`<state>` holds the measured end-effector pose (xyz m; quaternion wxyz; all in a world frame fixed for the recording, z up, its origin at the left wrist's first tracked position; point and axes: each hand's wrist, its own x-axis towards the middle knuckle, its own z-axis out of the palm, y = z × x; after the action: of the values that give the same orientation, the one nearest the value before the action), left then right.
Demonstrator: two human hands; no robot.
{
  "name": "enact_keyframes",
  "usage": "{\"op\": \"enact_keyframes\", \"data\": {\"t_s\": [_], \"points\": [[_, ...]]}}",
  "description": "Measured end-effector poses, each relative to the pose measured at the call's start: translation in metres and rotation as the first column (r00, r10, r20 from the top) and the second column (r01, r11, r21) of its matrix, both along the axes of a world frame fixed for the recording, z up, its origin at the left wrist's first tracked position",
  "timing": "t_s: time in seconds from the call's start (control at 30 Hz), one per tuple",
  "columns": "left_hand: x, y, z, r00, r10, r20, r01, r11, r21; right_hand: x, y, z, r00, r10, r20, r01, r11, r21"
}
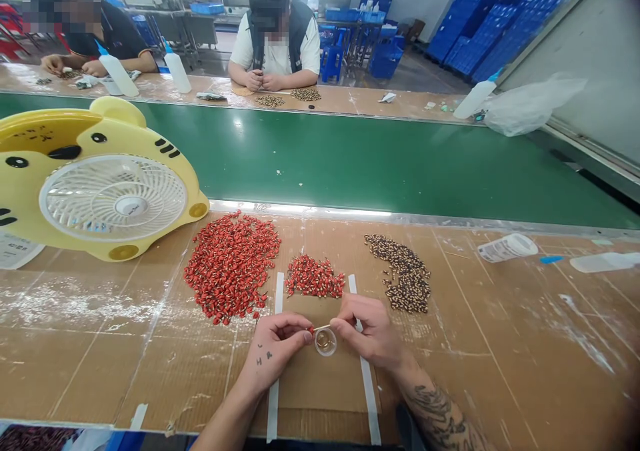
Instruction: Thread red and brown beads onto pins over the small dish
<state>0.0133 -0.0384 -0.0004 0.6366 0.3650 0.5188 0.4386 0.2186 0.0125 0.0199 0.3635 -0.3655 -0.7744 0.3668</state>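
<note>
My left hand (276, 347) pinches a small red bead (311, 330) at its fingertips. My right hand (365, 325) holds a thin pale stick (321, 327), whose tip meets that bead. Just below both hands, a small clear cup (325, 341) with amber liquid stands on a cardboard sheet (320, 384). Beyond my fingers lies a small heap of red beads (315, 276). A larger red heap (230, 267) lies to the left, and dark speckled beads (404, 274) lie to the right.
A yellow animal-shaped fan (113, 197) stands at left. A green conveyor belt (325, 161) runs beyond the cardboard-covered bench (500, 344). A co-worker (274, 44) sits across it, handling something small. Plastic bottles (506, 247) lie at right; blue crates (500, 31) stand far back.
</note>
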Motion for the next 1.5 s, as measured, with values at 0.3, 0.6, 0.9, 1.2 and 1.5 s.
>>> {"op": "enact_keyframes", "data": {"t_s": [0.3, 0.6, 0.9, 1.2, 1.5], "points": [[0.000, 0.002, -0.001, 0.998, 0.022, -0.054, -0.021, 1.000, 0.022, 0.012, 0.006, 0.005, 0.953, 0.186, 0.239, -0.194, 0.981, 0.009], [-0.002, 0.001, -0.002, 0.993, 0.028, -0.117, -0.025, 0.999, 0.028, 0.087, 0.046, 0.018, 0.816, -0.218, 0.534, 0.208, 0.975, 0.081], [-0.002, 0.000, -0.004, 0.994, 0.025, -0.104, -0.023, 0.999, 0.023, 0.108, 0.061, 0.005, 0.733, -0.213, 0.646, 0.185, 0.976, 0.111], [-0.002, 0.000, 0.001, 0.995, 0.030, -0.095, -0.028, 0.999, 0.025, 0.100, 0.068, -0.003, 0.730, -0.242, 0.639, 0.195, 0.970, 0.144], [-0.001, -0.001, -0.005, 0.998, 0.047, -0.052, -0.037, 0.983, 0.180, 0.072, 0.032, 0.001, 0.939, -0.266, 0.219, 0.288, 0.955, -0.075]]}}
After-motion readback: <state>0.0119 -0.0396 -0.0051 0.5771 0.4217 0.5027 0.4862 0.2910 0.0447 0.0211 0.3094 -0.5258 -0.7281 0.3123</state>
